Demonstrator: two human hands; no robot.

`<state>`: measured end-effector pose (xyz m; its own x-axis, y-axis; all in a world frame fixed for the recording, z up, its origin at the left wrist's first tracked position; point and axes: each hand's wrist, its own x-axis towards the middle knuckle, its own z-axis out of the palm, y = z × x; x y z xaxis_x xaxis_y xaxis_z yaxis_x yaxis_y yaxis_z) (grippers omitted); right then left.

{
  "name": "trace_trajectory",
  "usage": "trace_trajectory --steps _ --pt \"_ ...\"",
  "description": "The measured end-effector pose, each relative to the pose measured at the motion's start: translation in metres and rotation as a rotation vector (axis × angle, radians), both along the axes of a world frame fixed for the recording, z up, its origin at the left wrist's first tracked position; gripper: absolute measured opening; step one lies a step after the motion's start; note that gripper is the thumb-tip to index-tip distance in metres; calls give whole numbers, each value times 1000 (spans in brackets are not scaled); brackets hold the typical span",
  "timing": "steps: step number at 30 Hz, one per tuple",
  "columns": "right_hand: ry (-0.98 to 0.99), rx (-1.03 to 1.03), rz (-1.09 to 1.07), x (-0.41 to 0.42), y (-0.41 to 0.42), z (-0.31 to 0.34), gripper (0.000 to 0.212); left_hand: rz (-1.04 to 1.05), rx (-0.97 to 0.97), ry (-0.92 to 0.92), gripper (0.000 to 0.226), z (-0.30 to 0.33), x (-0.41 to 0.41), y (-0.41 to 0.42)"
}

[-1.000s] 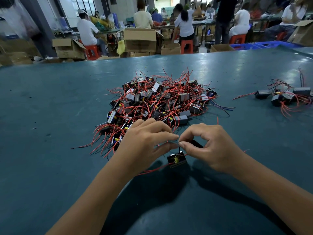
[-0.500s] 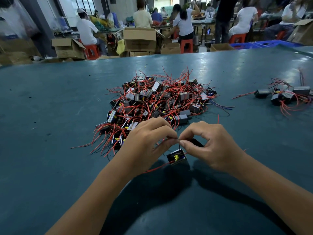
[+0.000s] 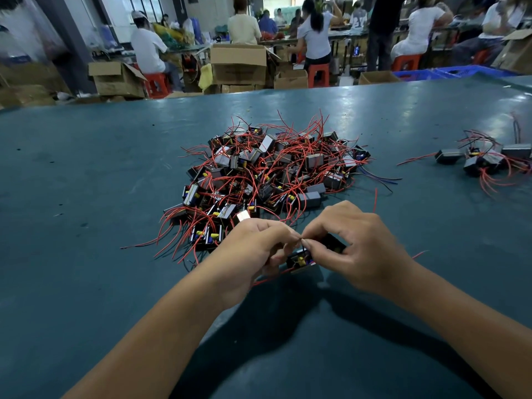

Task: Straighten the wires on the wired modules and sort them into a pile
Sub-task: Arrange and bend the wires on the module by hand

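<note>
Lowered, both hands (image 3: 259, 251) still pinch module wire (image 3: 302, 245).

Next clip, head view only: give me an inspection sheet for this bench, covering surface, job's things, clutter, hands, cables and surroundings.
Surface: teal table, scuffed, with small dark specks.
Job's things: large tangled heap of modules at centre; small group of modules at far right; one held module below the fingertips, near the table.
Clutter: nothing seen beyond the specks.
Hands: left hand and right hand meet fingertip to fingertip, each pinching a thin wire above the held module.
Cables: red wires splay out from the heap; a few blue and black wires trail from its right side.
Surroundings: cardboard boxes, red stools and seated workers beyond the table's far edge.
</note>
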<state>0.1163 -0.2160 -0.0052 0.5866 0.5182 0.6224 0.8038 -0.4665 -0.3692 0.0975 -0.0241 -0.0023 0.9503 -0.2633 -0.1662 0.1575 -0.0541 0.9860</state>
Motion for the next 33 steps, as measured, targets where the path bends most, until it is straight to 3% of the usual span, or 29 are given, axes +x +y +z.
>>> trace_trajectory --steps 2,5,8,18,29,33 --pt "25 0 -4 0 -1 -1 4 42 158 -147 16 1 -1 0" --pt "109 47 -19 1 -3 1 5 73 627 -708 7 4 -1 6" --pt "187 106 -35 4 -6 1 4 56 750 -1001 18 6 2 11" --pt "202 80 3 5 -9 1 4 65 826 -1287 24 7 5 10" --pt "255 112 49 3 -8 3 4 35 897 -1381 21 6 6 14" --pt "222 112 35 3 -8 2 4 22 864 -1326 19 7 5 12"
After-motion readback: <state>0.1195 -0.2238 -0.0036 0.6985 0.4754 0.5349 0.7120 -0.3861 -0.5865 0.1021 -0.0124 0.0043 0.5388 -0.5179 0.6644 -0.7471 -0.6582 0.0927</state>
